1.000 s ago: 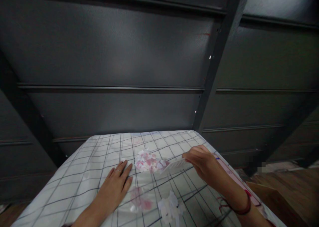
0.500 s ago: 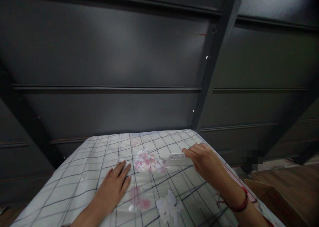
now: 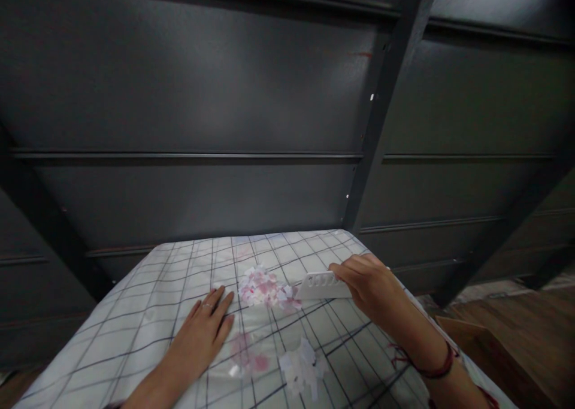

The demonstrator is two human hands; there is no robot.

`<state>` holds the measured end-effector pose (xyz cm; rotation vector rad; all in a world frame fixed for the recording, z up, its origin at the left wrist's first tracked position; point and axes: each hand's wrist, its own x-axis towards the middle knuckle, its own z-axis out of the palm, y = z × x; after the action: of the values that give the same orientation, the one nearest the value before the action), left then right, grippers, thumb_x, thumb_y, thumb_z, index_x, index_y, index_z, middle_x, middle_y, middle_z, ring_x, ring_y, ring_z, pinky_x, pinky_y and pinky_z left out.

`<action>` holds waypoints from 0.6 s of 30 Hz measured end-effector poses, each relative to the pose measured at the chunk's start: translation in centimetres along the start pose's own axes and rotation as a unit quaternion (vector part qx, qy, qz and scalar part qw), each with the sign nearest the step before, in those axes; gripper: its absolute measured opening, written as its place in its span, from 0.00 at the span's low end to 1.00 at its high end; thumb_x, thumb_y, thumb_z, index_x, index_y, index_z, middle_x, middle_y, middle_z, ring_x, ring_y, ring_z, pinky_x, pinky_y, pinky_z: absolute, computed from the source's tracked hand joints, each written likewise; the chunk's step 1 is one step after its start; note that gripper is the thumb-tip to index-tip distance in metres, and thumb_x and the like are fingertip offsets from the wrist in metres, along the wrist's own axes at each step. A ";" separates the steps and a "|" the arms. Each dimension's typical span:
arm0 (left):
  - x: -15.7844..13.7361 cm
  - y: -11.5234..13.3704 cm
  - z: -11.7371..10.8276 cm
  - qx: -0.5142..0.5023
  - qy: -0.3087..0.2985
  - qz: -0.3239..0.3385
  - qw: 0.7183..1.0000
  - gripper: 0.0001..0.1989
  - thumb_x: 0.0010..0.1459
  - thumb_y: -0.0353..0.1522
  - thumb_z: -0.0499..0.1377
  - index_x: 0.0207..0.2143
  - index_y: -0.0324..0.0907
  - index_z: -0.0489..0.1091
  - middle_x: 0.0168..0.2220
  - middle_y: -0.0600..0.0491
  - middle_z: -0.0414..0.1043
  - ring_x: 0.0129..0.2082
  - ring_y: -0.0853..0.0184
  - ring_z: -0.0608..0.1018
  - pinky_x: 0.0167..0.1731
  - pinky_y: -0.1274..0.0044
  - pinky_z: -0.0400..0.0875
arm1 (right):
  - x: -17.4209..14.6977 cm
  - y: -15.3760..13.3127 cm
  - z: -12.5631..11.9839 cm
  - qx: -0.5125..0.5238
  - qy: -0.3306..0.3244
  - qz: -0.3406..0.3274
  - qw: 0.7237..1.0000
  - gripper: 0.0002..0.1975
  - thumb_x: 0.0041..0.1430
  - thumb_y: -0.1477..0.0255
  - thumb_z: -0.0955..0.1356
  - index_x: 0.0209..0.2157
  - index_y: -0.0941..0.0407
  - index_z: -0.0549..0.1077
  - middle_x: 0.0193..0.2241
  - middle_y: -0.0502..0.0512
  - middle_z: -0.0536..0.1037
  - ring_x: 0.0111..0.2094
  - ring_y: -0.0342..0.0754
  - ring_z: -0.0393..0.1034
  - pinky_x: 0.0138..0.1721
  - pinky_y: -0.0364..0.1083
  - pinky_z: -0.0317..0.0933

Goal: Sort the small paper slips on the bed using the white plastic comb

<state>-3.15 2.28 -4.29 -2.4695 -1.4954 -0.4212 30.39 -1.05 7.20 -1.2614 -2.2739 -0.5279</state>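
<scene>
My left hand (image 3: 204, 328) lies flat on the checked tablecloth (image 3: 148, 337), fingers apart, just left of a heap of pink and white scraps (image 3: 265, 288). In my right hand (image 3: 366, 280) is a flat white scraper (image 3: 323, 286) with a row of holes along its top. I grip it at its right end, and its left edge meets the right side of the heap. Nearer to me lies a small pile of white paper-like strips (image 3: 303, 370). Pink stains (image 3: 251, 355) mark the cloth beside it.
Dark metal panels (image 3: 202, 199) rise behind the table's far edge. An open cardboard box (image 3: 485, 355) stands on the wooden floor (image 3: 512, 313) to the right, below the table edge.
The view has shifted slightly. Both hands and the scraper stay almost where they were, and the heap looks much the same.
</scene>
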 end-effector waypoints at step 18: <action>-0.1 -0.2 0.2 -0.009 0.001 -0.002 1.000 0.23 0.63 0.39 0.43 0.54 0.39 0.63 0.56 0.42 0.62 0.56 0.56 0.65 0.51 0.62 0.62 | -0.1 -0.8 -0.5 0.036 0.016 -0.061 0.997 0.14 0.55 0.85 0.58 0.32 0.58 0.72 0.20 0.49 0.66 0.23 0.43 0.55 0.30 0.44 0.49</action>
<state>-3.31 2.38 -4.46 -2.4792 -1.5022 -0.4411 29.79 -1.77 7.46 -1.0776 -2.3310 -0.5015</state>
